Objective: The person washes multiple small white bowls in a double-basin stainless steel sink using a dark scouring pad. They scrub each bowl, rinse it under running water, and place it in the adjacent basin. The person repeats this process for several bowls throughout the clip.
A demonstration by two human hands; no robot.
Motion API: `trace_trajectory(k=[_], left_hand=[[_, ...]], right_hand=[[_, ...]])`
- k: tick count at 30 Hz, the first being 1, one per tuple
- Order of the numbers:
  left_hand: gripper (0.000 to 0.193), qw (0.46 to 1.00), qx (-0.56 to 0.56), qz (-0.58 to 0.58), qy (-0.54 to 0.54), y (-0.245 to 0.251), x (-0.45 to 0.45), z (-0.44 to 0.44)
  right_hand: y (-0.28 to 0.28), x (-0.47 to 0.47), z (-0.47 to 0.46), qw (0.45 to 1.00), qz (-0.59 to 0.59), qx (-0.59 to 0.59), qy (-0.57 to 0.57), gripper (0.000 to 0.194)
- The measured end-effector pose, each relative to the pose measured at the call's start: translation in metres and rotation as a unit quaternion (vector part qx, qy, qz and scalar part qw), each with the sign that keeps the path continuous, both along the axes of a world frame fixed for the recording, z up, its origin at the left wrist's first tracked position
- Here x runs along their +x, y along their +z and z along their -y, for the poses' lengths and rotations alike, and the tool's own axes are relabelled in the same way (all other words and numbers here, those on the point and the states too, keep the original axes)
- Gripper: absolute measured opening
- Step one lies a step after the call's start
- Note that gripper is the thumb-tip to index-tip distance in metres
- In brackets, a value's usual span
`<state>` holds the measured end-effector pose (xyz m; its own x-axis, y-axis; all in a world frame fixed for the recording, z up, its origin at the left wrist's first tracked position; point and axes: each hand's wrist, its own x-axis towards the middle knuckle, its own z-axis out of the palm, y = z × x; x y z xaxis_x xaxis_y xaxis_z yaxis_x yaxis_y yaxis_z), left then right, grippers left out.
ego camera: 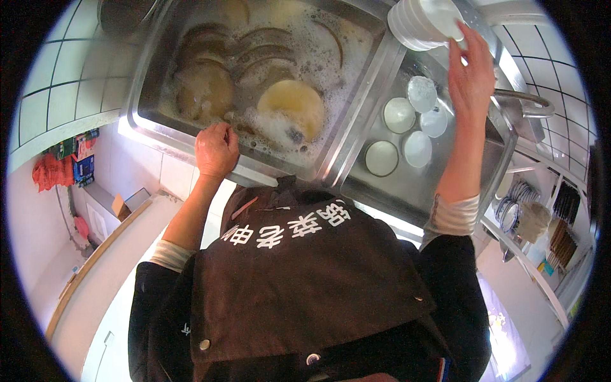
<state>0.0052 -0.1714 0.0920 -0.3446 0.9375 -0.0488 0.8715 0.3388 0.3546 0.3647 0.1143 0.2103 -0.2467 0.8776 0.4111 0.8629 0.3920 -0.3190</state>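
Note:
My left hand (217,149) rests on the front rim of the left sink basin (157,131), fingers curled and nothing visible in them. Cloudy, foamy water fills that basin, with several bowls or plates in it; a round yellowish dish (291,107) lies near its middle. My right hand (470,76), slightly blurred, is at a tilted stack of white bowls (417,24) at the far edge of the right basin (382,188). Its fingers are apart, their tips at the rim of the end bowl. Several small white bowls (400,115) sit separately on that basin's bottom.
A curved metal faucet (525,98) reaches in from the right. Beyond it, a shelf holds stacked patterned bowls (507,214) and bundles of chopsticks (563,243). A dark round vessel (121,14) stands at the upper left. Red netting (52,172) hangs by the left wall.

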Motion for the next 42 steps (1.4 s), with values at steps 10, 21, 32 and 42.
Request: trace_trajectory(k=[10, 21, 32, 42], left_hand=[[0.014, 1.000, -0.021, -0.010, 0.000, -0.004, -0.003, -0.001], [0.014, 1.000, -0.001, 0.003, -0.013, -0.011, -0.003, -0.002], [0.012, 1.000, 0.021, -0.013, -0.018, -0.010, -0.002, -0.004], [0.013, 1.000, 0.026, 0.002, -0.009, -0.002, -0.005, -0.006]], right_hand=[[-0.008, -0.003, -0.058, 0.983, 0.149, -0.026, 0.106, 0.019], [0.011, 0.007, -0.067, 0.974, 0.149, 0.089, 0.146, 0.026], [-0.051, -0.102, 0.092, 0.740, -0.395, -0.535, 0.098, 0.024], [-0.078, -0.104, 0.142, 0.559, -0.559, -0.612, 0.025, 0.026]])
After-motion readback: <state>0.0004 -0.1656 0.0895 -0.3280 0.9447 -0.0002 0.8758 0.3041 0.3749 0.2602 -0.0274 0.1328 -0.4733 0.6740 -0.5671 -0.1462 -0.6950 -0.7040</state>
